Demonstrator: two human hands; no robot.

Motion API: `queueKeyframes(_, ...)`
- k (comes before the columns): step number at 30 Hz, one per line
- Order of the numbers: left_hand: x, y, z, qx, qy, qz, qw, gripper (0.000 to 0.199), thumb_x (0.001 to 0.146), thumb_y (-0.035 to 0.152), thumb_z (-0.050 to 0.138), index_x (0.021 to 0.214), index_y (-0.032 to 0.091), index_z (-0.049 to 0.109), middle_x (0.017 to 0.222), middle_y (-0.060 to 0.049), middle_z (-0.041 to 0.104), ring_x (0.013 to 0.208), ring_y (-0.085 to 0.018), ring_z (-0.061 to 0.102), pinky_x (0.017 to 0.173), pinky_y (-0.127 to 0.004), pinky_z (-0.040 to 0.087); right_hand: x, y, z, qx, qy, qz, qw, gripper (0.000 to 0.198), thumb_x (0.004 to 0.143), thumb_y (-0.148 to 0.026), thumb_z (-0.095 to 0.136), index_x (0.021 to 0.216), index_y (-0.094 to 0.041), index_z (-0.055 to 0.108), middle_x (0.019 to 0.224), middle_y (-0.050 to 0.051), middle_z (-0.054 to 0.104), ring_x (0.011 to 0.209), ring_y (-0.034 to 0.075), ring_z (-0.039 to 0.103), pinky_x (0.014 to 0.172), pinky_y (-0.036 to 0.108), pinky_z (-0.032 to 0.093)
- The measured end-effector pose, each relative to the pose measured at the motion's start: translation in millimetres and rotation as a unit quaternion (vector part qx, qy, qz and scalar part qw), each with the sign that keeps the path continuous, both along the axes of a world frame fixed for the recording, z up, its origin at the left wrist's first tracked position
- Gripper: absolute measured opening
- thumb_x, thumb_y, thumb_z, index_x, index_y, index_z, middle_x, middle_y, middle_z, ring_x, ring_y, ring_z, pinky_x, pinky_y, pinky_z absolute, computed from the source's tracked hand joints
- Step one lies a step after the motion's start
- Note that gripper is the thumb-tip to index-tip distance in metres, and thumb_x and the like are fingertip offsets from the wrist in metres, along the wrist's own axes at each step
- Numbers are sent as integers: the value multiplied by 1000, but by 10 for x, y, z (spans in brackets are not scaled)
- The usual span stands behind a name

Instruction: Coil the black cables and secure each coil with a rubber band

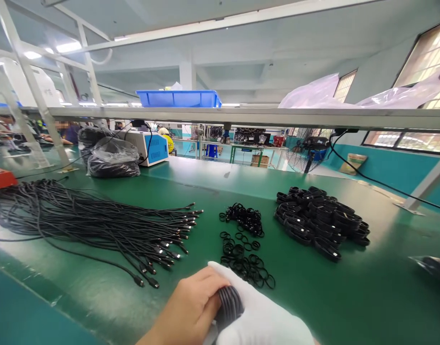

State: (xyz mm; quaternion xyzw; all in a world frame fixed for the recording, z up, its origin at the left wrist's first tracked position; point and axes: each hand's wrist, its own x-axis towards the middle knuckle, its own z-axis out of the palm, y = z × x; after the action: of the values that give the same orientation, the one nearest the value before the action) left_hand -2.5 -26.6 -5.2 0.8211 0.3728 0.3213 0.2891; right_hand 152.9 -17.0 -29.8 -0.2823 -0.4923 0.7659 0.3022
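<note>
At the bottom centre, my bare left hand and my right hand, in a white glove, close together around a coiled black cable. Its turns lie side by side between them; the lower part of the coil is hidden. Just beyond my hands are loose black rings, thin like rubber bands, with a denser heap of black rings behind. Many straight black cables lie to the left, their metal plugs pointing right. Over on the right sits a pile of coiled black cables.
A green tabletop carries everything. Black plastic bags and a white-and-blue machine stand at back left, a red object at far left. Overhead runs a shelf with a blue tray. People sit far left.
</note>
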Motion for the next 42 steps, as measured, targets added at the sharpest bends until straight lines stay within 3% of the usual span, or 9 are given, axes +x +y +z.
queueKeyframes(6,29,1,29,-120,-9,102,988,28,78,13,47,102,21,60,74,2,59,68,-14,54,64,-23,41,-48,-47,180,-60,-35,23,997,44,52,-21,71,92,-10,58,64,4,62,53,15,60,55,29,50)
queueKeyframes(12,110,11,17,-235,-72,150,958,13,76,22,53,88,18,57,63,5,55,58,-13,52,53,-22,38,-61,-76,121,-35,-37,-19,999,42,52,-38,72,78,-5,64,63,9,63,50,15,60,51,26,48)
queueKeyframes(17,164,72,-8,-188,73,176,963,13,71,15,53,83,20,56,58,5,54,55,-13,49,50,-21,32,-100,-82,65,-47,-106,-13,993,17,54,-21,63,66,-8,61,57,5,61,47,12,58,50,23,47)
queueKeyframes(20,147,92,46,-153,141,188,960,20,66,8,52,79,22,58,62,4,54,55,-13,48,50,-22,29,-110,-69,20,-46,-99,-6,994,14,52,-16,62,64,-9,58,52,1,56,43,10,54,42,19,43)
queueKeyframes(24,106,55,52,-120,65,161,977,26,66,6,49,82,23,60,79,4,57,64,-12,52,56,-21,37,-114,-53,-9,-61,-22,1,998,28,53,-23,67,75,-10,59,58,2,57,51,13,57,45,24,48)
queueKeyframes(27,108,21,-21,-101,-2,168,981,26,68,3,45,78,22,59,76,3,58,67,-12,55,60,-20,41,-129,-60,44,-67,-68,1,995,17,51,-16,64,66,-10,59,56,2,57,48,12,56,43,21,47)
queueKeyframes(34,98,-18,-137,-16,30,189,981,28,68,-2,42,75,19,60,73,2,58,68,-12,57,63,-21,42,-155,-72,157,-62,-99,4,993,18,48,-8,66,65,-11,61,51,-3,55,43,10,54,43,19,46)
queueKeyframes(39,83,2,-263,10,6,176,984,28,72,-1,41,73,18,62,70,1,53,64,-11,55,58,-20,40,-148,-53,78,-59,-113,8,992,8,49,-10,65,55,-9,59,49,1,57,43,10,55,43,18,45)
queueKeyframes(42,73,26,-273,3,-4,162,987,28,73,-1,42,75,18,63,72,1,55,67,-12,56,61,-21,41,-134,-34,9,-71,-111,11,991,10,51,-12,63,60,-9,62,51,2,59,43,11,56,44,20,47)
